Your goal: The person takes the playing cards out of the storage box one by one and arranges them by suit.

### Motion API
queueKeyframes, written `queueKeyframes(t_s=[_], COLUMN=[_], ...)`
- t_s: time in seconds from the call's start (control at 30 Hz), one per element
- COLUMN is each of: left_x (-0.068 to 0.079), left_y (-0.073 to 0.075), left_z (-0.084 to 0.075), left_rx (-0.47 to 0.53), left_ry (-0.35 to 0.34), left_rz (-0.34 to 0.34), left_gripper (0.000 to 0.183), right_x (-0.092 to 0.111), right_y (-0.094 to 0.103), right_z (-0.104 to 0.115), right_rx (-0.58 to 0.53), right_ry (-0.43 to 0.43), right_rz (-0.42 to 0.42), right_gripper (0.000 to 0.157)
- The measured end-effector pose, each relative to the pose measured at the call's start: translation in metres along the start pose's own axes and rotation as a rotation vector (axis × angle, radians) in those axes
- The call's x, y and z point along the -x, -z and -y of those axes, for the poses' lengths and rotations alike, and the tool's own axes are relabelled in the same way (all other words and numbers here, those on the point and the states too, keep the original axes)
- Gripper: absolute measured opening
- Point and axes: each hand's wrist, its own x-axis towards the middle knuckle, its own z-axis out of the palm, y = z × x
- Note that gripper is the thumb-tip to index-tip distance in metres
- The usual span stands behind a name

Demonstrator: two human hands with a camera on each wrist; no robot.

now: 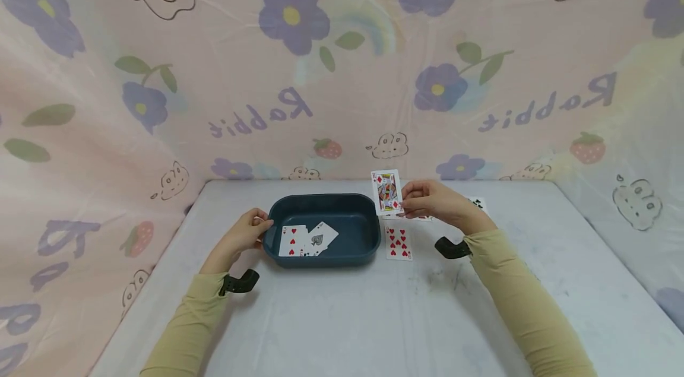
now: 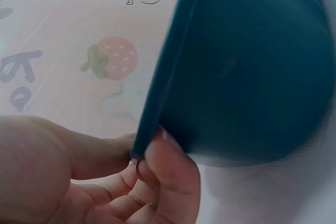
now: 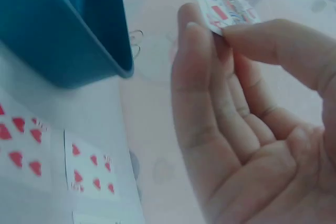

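Observation:
My left hand [image 1: 244, 233] pinches the left rim of a dark teal oblong tub [image 1: 355, 231] that stands on the table. The left wrist view shows thumb and fingers [image 2: 173, 177] on the two sides of that rim. Inside the tub, at its left, lie a card with red hearts [image 1: 292, 239], an ace of spades [image 1: 319, 239] and part of another card. Between thumb and fingertips, my right hand [image 1: 435, 202] holds up a playing card [image 1: 387, 193], a face card with red diamonds, by its edge. This card is raised beside the tub's right end and overlaps its rim in the head view.
A hearts card [image 1: 399, 244] lies face up on the white table [image 1: 342, 317], right of the tub. Behind it is another hearts card [image 3: 93, 170], partly covered by the right hand in the head view. A black-suited card [image 1: 478, 203] shows past the right wrist. Patterned cloth [image 1: 342, 98] hangs behind.

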Motion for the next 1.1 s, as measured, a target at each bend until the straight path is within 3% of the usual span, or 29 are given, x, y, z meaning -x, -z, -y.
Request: queueKeyframes(t_s=[0.33, 0.73, 0.9, 1.1], left_x=[0.0, 0.0, 0.001, 0.001], left_y=[0.0, 0.001, 0.0, -0.002], left_z=[0.0, -0.001, 0.001, 0.002], left_rx=[-0.012, -0.024, -0.028, -0.028], left_ry=[-0.02, -0.001, -0.002, -0.016], left_rz=[0.002, -0.01, -0.011, -0.014], left_gripper=[0.017, 0.018, 0.017, 0.017], right_x=[0.034, 0.071, 0.091, 0.112], right_y=[0.026, 0.055, 0.068, 0.079], right_z=[-0.019, -0.023, -0.033, -0.054], right_rx=[-0.063, -0.116, -0.069, -0.001], right_ry=[-0.019, 0.054, 0.064, -0.021], right_rz=[-0.048, -0.141, -0.184, -0.205], right_gripper=[0.022, 0.009, 0.006, 0.006])
